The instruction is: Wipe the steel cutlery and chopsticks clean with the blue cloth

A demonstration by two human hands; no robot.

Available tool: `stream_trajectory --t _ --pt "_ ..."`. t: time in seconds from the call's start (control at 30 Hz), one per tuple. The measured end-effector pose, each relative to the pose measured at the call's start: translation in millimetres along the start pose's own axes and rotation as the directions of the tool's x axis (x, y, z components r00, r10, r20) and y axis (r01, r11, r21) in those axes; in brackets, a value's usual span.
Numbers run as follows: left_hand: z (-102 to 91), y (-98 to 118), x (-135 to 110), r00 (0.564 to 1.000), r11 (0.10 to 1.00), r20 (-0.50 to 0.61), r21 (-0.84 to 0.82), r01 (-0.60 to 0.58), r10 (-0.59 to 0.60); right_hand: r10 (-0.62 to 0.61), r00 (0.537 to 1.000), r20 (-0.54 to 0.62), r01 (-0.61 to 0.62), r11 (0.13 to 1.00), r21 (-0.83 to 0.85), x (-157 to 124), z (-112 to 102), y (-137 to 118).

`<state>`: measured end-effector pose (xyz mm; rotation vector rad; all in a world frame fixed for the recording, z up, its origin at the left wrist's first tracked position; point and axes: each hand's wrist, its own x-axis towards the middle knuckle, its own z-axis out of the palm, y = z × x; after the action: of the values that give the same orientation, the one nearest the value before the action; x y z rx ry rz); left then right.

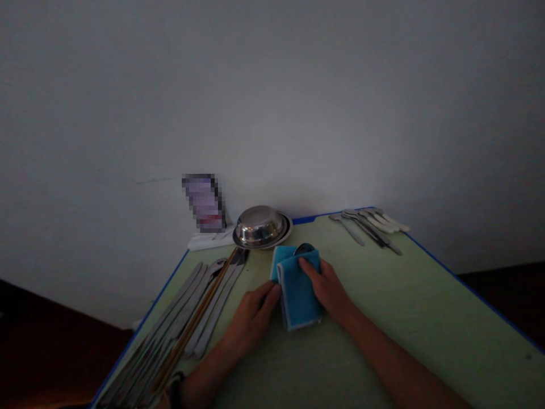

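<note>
my right hand [327,286] grips the cloth [301,298] around the spoon [304,248], my left hand [254,311] pinches the cloth's edge; soft fabric, likely slick, stiff spoon, best held through it.

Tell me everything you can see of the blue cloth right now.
The blue cloth looks like soft towelling with a pale edging, folded so its layers show along the left side. It stands roughly upright over the green tabletop, in front of the metal bowl. The left hand holds its left edge; the right hand grips its right side, thumb on the front. A shiny, rounded metal end pokes out at the top. Whether its bottom touches the tabletop is unclear.
</note>
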<state>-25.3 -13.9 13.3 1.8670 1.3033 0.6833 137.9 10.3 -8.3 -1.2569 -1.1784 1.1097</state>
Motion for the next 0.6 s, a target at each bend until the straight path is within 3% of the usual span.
stream_trajectory --t 0.3,0.6 --pt "-4.7 0 -3 1.000 1.000 0.010 0.004 0.011 -0.011 -0.035 0.999 0.029 0.036 0.999 -0.015 3 -5 -2" --pt "-4.9 -4 3 0.997 0.997 -0.038 0.032 0.068 -0.066 0.015 0.995 0.102 -0.037 0.977 0.208 33 9 4"
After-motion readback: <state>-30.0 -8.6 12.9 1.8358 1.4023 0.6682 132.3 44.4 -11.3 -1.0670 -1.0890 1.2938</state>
